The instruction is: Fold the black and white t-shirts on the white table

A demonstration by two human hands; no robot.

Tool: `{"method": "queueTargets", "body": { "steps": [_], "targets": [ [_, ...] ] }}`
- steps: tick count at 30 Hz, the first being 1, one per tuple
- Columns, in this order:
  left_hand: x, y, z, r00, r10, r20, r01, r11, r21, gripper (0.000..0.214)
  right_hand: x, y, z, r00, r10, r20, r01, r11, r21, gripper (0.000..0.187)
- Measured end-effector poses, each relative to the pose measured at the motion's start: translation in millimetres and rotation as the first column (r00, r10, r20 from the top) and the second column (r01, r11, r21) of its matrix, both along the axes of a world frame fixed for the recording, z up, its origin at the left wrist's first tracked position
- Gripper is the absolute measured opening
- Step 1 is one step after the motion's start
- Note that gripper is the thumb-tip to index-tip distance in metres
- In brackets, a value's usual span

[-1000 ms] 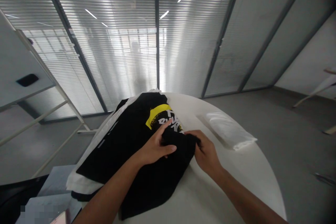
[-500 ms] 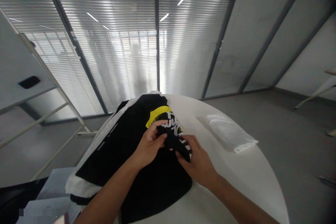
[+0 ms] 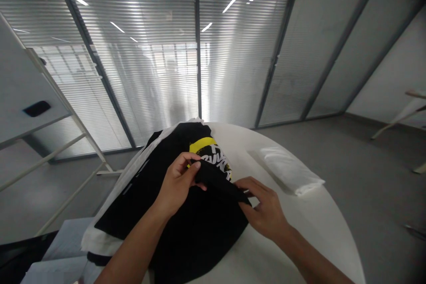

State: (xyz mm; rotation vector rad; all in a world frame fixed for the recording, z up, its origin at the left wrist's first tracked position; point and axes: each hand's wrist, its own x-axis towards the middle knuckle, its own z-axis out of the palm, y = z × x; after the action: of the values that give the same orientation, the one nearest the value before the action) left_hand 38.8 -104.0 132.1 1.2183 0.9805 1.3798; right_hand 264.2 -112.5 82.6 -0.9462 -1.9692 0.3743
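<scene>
A black T-shirt point(image 3: 196, 226) with a yellow and white print lies over the left half of the round white table point(image 3: 299, 235). My left hand point(image 3: 178, 182) pinches a raised fold of its black cloth between thumb and fingers, just below the print. Farther right, my right hand point(image 3: 264, 206) grips the other end of that fold, near the shirt's right edge. Between the two hands the cloth is stretched into a band. White cloth point(image 3: 100, 239) shows from under the shirt along its left side.
A folded white garment point(image 3: 288, 171) rests on the table's right part. To the left stands a whiteboard on a pale frame point(image 3: 78, 122). Grey-blue seating point(image 3: 68, 239) is at the lower left. Glass panels with blinds point(image 3: 229, 62) rise behind the table.
My hands have moved apart, the left one leftward and the right one rightward and down. The black fold between them is now longer and more stretched.
</scene>
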Motion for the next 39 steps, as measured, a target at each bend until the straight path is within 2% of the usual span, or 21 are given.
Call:
{"method": "queueTargets", "body": {
  "steps": [2, 4, 8, 10, 12, 15, 18, 21, 23, 27, 29, 32, 33, 34, 35, 36, 38, 39],
  "targets": [
    [-2, -4, 3.7, 0.999, 0.000, -0.052, -0.001, 1.000, -0.019, 0.023, -1, -3, -0.2, 0.996, 0.080, 0.043, -0.083, 0.993, 0.083, 0.033],
    [-8, -10, 6.7, 0.986, 0.032, -0.166, -0.036, 0.999, -0.018, 0.019, -3, -6, -0.3, 0.982, 0.145, 0.123, -0.158, 0.982, 0.099, 0.038],
    [-24, -31, 9.0, 0.904, 0.103, -0.414, -0.105, 0.994, 0.018, 0.020, -8, -14, 5.5, 0.923, 0.268, 0.275, -0.266, 0.963, -0.043, 0.050],
    [-32, -46, 4.8, 0.868, 0.099, -0.487, -0.110, 0.994, 0.006, 0.021, -9, -18, 10.7, 0.874, 0.379, 0.303, -0.354, 0.925, -0.137, 0.053],
    [-37, -63, -5.8, 0.835, 0.067, -0.546, -0.094, 0.995, -0.021, 0.020, -9, -20, 14.8, 0.812, 0.498, 0.305, -0.446, 0.866, -0.226, 0.056],
    [-39, -87, -32.5, 0.779, 0.020, -0.627, -0.074, 0.995, -0.060, 0.020, -7, -22, 15.1, 0.724, 0.611, 0.320, -0.506, 0.786, -0.355, 0.060],
    [-39, -104, -62.9, 0.708, 0.038, -0.705, -0.086, 0.996, -0.032, 0.018, -6, -22, 8.9, 0.666, 0.646, 0.371, -0.476, 0.752, -0.455, 0.062],
    [-39, -113, -85.7, 0.655, 0.006, -0.755, 0.012, 1.000, 0.019, 0.021, -6, -22, 2.6, 0.613, 0.666, 0.425, -0.444, 0.735, -0.512, 0.055],
    [-40, -115, -94.6, 0.626, -0.015, -0.779, 0.068, 0.997, 0.035, 0.026, -5, -20, 1.5, 0.609, 0.675, 0.416, -0.432, 0.723, -0.540, 0.049],
    [-38, -112, -98.9, 0.571, -0.012, -0.821, 0.090, 0.995, 0.048, 0.031, 0, -14, 5.6, 0.687, 0.663, 0.297, -0.389, 0.681, -0.620, 0.043],
    [-36, -109, -94.3, 0.549, -0.034, -0.835, 0.092, 0.996, 0.020, 0.032, 4, -8, 6.6, 0.688, 0.687, 0.233, -0.385, 0.618, -0.685, 0.042],
    [-35, -108, -78.4, 0.532, -0.098, -0.841, 0.119, 0.992, -0.041, 0.033, 8, 1, 2.9, 0.616, 0.777, 0.126, -0.384, 0.436, -0.814, 0.045],
    [-36, -108, -71.4, 0.528, -0.125, -0.840, 0.130, 0.989, -0.065, 0.035, 8, 4, 0.5, 0.604, 0.792, 0.082, -0.371, 0.371, -0.851, 0.047],
    [-39, -107, -64.3, 0.520, -0.153, -0.841, 0.141, 0.986, -0.091, 0.037, 7, 8, -2.3, 0.623, 0.781, 0.045, -0.352, 0.332, -0.875, 0.048],
    [-42, -105, -57.4, 0.509, -0.179, -0.842, 0.145, 0.982, -0.121, 0.040, 6, 11, -5.6, 0.678, 0.735, 0.030, -0.330, 0.341, -0.880, 0.046],
    [-47, -100, -51.3, 0.498, -0.201, -0.843, 0.136, 0.979, -0.153, 0.041, 5, 15, -9.2, 0.757, 0.652, 0.045, -0.299, 0.407, -0.863, 0.043],
    [-57, -83, -42.9, 0.512, -0.214, -0.832, 0.088, 0.977, -0.197, 0.039, 2, 26, -17.7, 0.911, 0.387, 0.146, -0.156, 0.648, -0.745, 0.039],
    [-63, -70, -40.9, 0.537, -0.209, -0.817, 0.055, 0.975, -0.213, 0.040, 1, 32, -22.4, 0.951, 0.233, 0.203, -0.045, 0.754, -0.655, 0.037]
  ]
}}
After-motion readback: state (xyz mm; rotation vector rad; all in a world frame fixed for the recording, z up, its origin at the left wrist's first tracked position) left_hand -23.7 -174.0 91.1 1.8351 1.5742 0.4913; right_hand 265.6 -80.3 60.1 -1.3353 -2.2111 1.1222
